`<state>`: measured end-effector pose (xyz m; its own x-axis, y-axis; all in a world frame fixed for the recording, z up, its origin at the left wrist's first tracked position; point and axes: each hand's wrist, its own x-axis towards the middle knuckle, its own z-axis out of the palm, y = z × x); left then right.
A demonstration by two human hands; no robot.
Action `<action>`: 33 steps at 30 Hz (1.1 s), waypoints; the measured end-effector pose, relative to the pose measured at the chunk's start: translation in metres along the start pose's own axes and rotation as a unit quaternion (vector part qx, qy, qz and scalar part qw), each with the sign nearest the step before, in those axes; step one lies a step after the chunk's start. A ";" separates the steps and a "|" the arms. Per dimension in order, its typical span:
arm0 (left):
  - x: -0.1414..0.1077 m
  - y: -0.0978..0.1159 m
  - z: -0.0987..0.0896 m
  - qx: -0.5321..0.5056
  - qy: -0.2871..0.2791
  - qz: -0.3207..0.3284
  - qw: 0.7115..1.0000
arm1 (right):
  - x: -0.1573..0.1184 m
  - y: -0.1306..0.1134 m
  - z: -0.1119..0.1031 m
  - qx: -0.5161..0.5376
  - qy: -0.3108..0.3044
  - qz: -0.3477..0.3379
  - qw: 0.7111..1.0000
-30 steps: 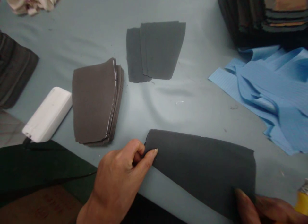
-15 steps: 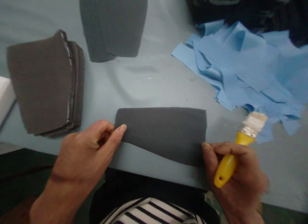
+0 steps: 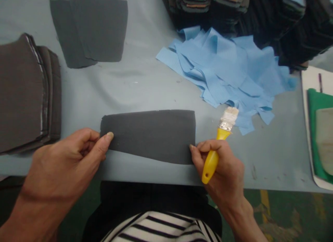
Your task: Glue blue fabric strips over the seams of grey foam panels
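A dark grey fabric piece (image 3: 151, 136) lies lengthwise near the table's front edge. My left hand (image 3: 75, 158) pinches its narrow left end, thumb on top. At the wider right end, my right hand (image 3: 221, 162) grips the lower corner between thumb and finger. That same hand also holds a yellow-handled brush (image 3: 212, 160) against the palm, its pale bristles pointing up and away, close to a heap of light blue fabric pieces (image 3: 229, 65).
Brown padded pieces (image 3: 20, 96) are stacked at the left. Overlapping grey pieces (image 3: 101, 28) lie at the back left. Dark bundled stacks (image 3: 275, 20) stand at the back right. A white board (image 3: 309, 131) with a green item (image 3: 318, 131) is at the right edge.
The view has shifted to the right, so things appear further left and the board shows. Both hands keep hold of the grey piece, which looks slightly more level.
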<state>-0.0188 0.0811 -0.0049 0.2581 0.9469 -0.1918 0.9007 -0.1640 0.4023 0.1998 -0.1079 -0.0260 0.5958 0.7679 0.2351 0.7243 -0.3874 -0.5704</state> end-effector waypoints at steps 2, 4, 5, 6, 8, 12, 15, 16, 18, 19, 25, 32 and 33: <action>0.000 0.002 -0.001 0.032 0.008 0.048 0.998 | 0.001 0.001 0.000 -0.005 0.001 -0.023 1.000; 0.002 0.001 -0.003 0.037 0.008 0.070 0.997 | 0.001 0.001 0.000 -0.008 0.000 -0.049 0.999; 0.003 0.000 -0.003 0.035 0.000 0.071 0.997 | 0.001 0.000 0.000 -0.009 0.002 -0.062 0.998; 0.003 -0.001 -0.004 0.036 -0.004 0.070 0.997 | 0.001 0.000 0.000 -0.011 0.004 -0.073 0.997; 0.004 -0.001 -0.006 0.042 -0.014 0.062 0.997 | 0.002 0.000 0.000 -0.017 0.008 -0.089 0.996; 0.004 0.008 -0.010 0.047 -0.029 0.029 0.998 | 0.002 -0.001 -0.001 -0.026 0.005 -0.110 0.994; 0.003 0.014 -0.012 0.034 -0.039 0.021 0.998 | 0.002 -0.001 -0.003 -0.023 0.001 -0.118 0.993; 0.003 0.015 -0.013 0.031 -0.043 0.020 0.998 | 0.002 -0.001 -0.003 -0.022 0.000 -0.118 0.993; 0.003 0.016 -0.013 0.027 -0.045 0.017 0.998 | 0.002 0.000 -0.003 -0.019 0.003 -0.117 0.993; 0.004 0.015 -0.012 0.025 -0.042 0.016 0.999 | 0.002 0.000 -0.003 -0.016 0.004 -0.117 0.993; 0.004 0.009 -0.008 0.003 -0.035 -0.015 0.999 | 0.000 0.004 0.000 -0.009 0.016 -0.121 0.993; -0.007 0.000 -0.006 -0.042 0.022 -0.005 0.999 | 0.002 0.003 0.001 -0.020 0.038 -0.116 0.992; -0.009 -0.001 -0.007 -0.046 0.028 0.001 0.999 | 0.002 0.002 0.001 -0.023 0.040 -0.115 0.992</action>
<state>-0.0244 0.0746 0.0022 0.2375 0.9610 -0.1419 0.8632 -0.1418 0.4845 0.2024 -0.1070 -0.0276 0.4370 0.7965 0.4178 0.8583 -0.2304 -0.4584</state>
